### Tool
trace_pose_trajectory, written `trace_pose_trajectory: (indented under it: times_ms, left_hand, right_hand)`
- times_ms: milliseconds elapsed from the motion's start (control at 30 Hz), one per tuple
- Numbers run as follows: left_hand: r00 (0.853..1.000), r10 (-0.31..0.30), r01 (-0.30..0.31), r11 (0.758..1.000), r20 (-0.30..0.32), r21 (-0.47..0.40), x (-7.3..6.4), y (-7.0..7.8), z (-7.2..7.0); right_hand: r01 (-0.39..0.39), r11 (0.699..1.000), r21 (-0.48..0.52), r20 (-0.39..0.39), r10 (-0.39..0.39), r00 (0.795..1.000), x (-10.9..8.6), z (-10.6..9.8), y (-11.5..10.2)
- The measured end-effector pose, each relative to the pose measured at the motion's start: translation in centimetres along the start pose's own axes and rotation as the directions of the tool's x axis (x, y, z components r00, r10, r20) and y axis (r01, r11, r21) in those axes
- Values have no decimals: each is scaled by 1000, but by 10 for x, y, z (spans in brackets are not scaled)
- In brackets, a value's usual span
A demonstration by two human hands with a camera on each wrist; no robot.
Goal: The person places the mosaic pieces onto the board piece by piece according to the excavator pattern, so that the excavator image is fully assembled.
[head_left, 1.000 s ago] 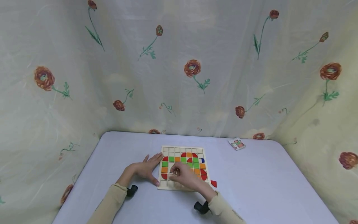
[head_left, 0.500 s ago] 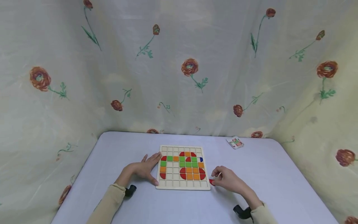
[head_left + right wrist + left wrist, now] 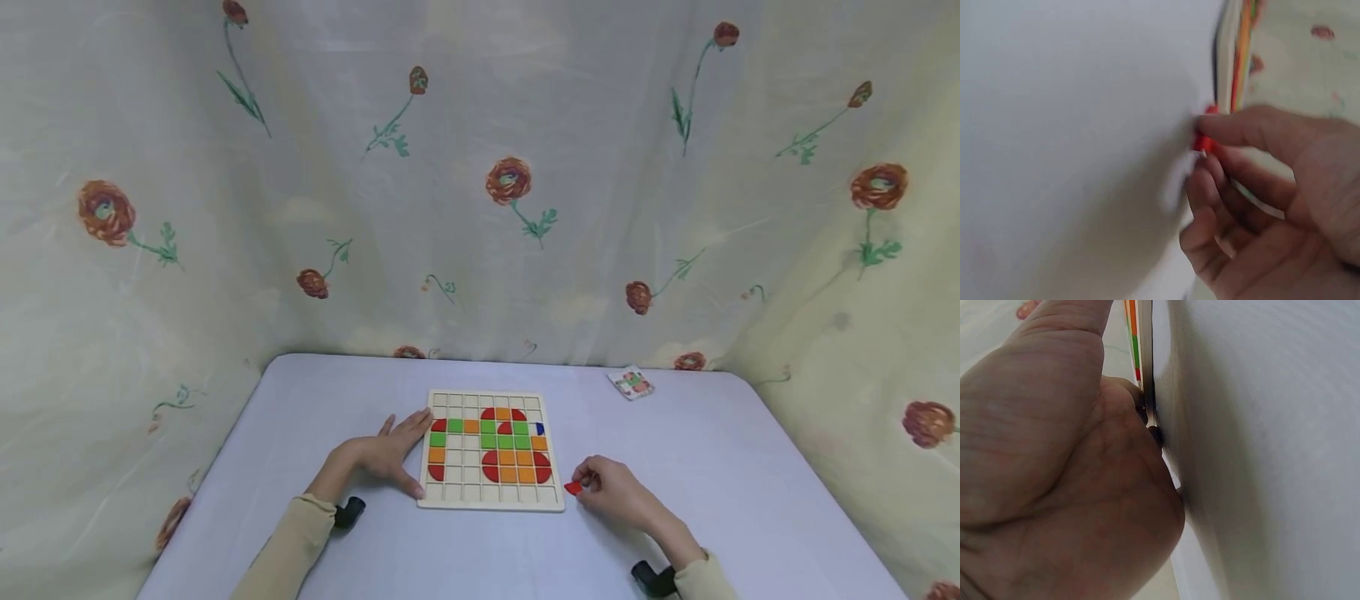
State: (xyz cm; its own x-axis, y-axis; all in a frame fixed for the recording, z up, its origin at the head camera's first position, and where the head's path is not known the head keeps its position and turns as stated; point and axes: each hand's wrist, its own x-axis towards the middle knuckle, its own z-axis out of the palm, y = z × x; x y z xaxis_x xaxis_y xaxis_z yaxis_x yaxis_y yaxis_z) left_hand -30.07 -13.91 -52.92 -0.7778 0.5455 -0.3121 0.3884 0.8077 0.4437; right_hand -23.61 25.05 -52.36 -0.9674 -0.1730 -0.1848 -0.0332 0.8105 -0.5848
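A square wooden grid board (image 3: 487, 497) lies on the table, with red, green, orange and blue tiles set in some of its cells. My left hand (image 3: 387, 457) rests along the board's left edge, fingers and thumb spread straight. Just right of the board's near right corner, my right hand (image 3: 611, 492) pinches a red tile (image 3: 573, 487) with a curved side between thumb and fingers. In the right wrist view the red tile (image 3: 1205, 139) is blurred and partly covered by the thumb. The left wrist view shows the palm beside the board's edge (image 3: 1146, 337).
A small stack of patterned cards (image 3: 632, 382) lies at the back right of the white table (image 3: 750, 500). A flowered curtain (image 3: 480, 250) hangs behind and at both sides. Each wrist carries a black camera (image 3: 349, 512).
My right hand has moved from above the board to its right side, then taken the red tile lying there between its fingers. The left hand has stayed at the board's edge.
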Motion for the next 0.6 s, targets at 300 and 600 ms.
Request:
trace_pose_trajectory:
  times_ms: [300, 600]
  left_hand:
    - [1000, -13, 13, 1000, 8, 14, 0, 2, -2]
    - [1000, -7, 7, 1000, 6, 3, -1, 3, -3]
  right_hand:
    - [10, 1000, -4, 45, -10, 999, 2, -9, 13]
    - [23, 999, 32, -47, -22, 999, 2, 0, 5]
